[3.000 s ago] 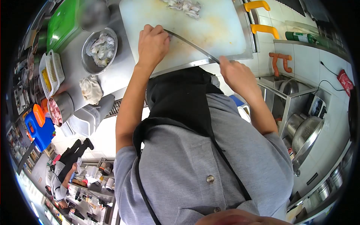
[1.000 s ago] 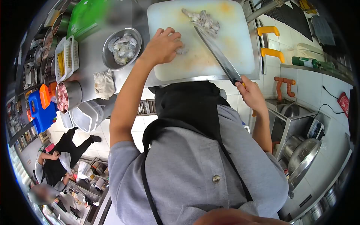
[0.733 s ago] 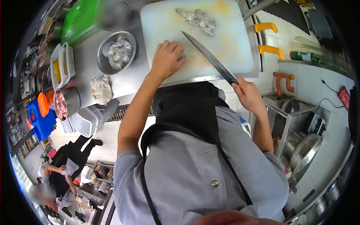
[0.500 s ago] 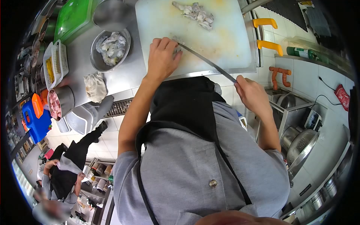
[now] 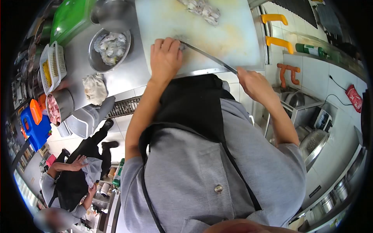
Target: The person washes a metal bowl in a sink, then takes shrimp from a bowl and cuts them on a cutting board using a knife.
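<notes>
My right hand [image 5: 253,84] is closed round the handle of a long knife [image 5: 211,58]. The blade slants up and left across the white cutting board [image 5: 233,50], its tip beside my left hand [image 5: 166,58]. The fingers of that hand are curled down on the board, pressing a small greyish raw shrimp [image 5: 182,46] that they partly cover. More translucent grey bits lie just past the fingertips. A pile of peeled raw shrimp [image 5: 204,11] rests further back on the board. To the left, a metal bowl [image 5: 91,58] holds more shrimp.
Left of the board stand a green lid [image 5: 70,19], a white basket [image 5: 58,64], a crumpled cloth [image 5: 94,89] and a metal pot [image 5: 67,101] with pink meat. Yellow handles [image 5: 279,44] jut out at the right. A co-worker [image 5: 74,182] handles a plastic bag lower left.
My right hand and the knife have shifted slightly left and up, while my left hand stays at about the same spot. The co-worker has moved rightward with the plastic bag.
</notes>
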Demonstrator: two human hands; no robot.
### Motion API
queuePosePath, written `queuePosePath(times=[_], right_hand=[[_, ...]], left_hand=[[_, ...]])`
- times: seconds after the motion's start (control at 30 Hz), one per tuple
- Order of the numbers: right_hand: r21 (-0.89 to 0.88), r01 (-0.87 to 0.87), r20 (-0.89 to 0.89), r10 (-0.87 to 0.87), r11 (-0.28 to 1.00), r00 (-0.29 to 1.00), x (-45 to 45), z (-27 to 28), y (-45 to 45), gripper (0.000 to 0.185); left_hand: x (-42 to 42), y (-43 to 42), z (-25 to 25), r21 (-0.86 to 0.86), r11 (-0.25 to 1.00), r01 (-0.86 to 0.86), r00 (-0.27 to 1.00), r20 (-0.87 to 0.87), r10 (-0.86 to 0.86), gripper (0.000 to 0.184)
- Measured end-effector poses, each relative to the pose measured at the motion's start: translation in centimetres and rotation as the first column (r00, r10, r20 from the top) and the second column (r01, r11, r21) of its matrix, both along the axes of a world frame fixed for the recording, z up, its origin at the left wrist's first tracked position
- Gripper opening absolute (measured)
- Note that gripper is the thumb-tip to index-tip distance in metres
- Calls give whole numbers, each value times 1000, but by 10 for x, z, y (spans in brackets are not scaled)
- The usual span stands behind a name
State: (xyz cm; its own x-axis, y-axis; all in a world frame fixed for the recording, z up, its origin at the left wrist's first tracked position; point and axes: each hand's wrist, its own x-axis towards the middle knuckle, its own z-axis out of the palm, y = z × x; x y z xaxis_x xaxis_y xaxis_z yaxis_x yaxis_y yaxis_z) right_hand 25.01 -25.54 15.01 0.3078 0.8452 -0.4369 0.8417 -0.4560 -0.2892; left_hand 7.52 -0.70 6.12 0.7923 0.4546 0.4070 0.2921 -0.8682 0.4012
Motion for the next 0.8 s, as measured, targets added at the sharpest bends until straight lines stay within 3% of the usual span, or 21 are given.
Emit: queuePosePath(times=[0.07,0.2,0.27,0.3,0.37,0.43,0.47,0.53,0.67,0.73,0.8], right_hand=[[-109,10,46,-5,994,999,1,12,-15,13],[-89,49,-14,-50,995,999,9,23,-28,12],[-24,109,-263,-111,994,958,21,33,-35,12],[-17,110,-261,-111,994,959,24,36,-40,12],[-101,271,-353,-289,957,890,29,45,-52,15],[-65,325,-323,-328,943,888,30,41,-63,16],[-37,371,-302,-364,928,881,29,38,-67,17],[-19,383,-296,-371,924,880,27,34,-71,17],[73,404,-280,-370,912,886,18,24,-79,17],[60,434,-304,-398,899,866,13,23,-81,18],[5,505,-334,-474,863,815,12,12,-87,18]], left_hand=[[-3,4,-1,-2,1000,-4,1000,-15,4,24],[-10,24,-5,0,997,-74,996,-44,74,24],[-8,28,-5,-60,995,-78,996,-56,75,27],[-4,28,-5,-113,992,-63,998,-2,63,24],[9,28,-3,-152,988,-37,997,67,48,21],[21,21,1,-143,973,182,976,-97,-196,19],[29,19,3,-138,972,188,975,-91,-202,19],[43,20,8,-203,960,195,896,-361,-258,20],[72,43,28,-269,930,251,839,-419,-348,20],[88,58,40,-243,921,304,853,-362,-377,21],[95,66,39,-267,905,331,806,-418,-419,21]])
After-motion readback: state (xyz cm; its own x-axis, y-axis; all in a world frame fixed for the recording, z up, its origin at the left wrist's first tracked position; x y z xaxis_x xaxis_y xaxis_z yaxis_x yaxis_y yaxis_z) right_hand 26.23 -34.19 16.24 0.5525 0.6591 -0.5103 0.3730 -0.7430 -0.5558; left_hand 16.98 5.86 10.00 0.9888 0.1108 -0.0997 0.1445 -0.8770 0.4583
